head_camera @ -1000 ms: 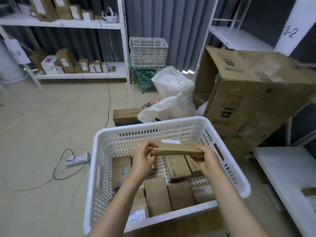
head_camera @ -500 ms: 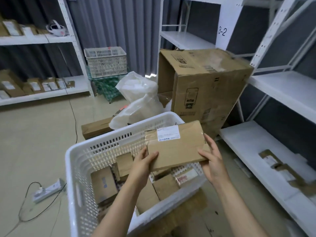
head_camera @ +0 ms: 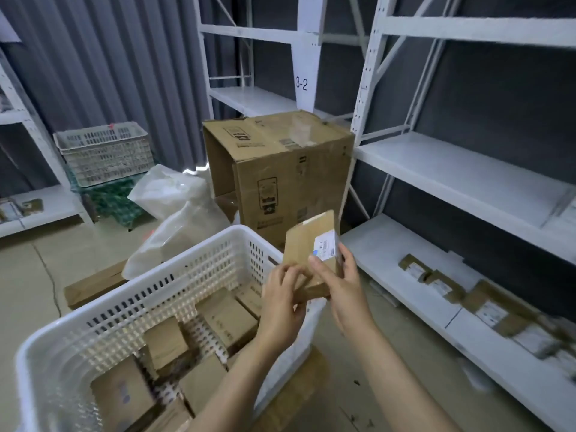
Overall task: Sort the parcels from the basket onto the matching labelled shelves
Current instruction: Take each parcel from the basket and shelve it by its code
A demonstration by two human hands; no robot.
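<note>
A flat brown parcel [head_camera: 307,244] with a white address label stands almost upright above the right corner of the white basket [head_camera: 199,269]. My left hand [head_camera: 282,302] grips its lower edge. My right hand [head_camera: 341,283] holds its right side, thumb across the front near the label. Several brown parcels [head_camera: 229,319] lie in the basket. The white rack on the right carries a "3-2" tag [head_camera: 301,84] on its post. Its bottom shelf [head_camera: 389,269] has several parcels [head_camera: 486,310] lying on it.
A large open cardboard box [head_camera: 280,169] stands behind the basket, against the rack. Clear plastic bags [head_camera: 174,213] lie left of it. A stack of white crates [head_camera: 104,152] sits by the grey curtain. A flat carton [head_camera: 93,285] lies on the floor.
The parcel has swung from lying flat to nearly upright and moved right, towards the rack. My view has turned further right, bringing the rack's lower shelves into sight.
</note>
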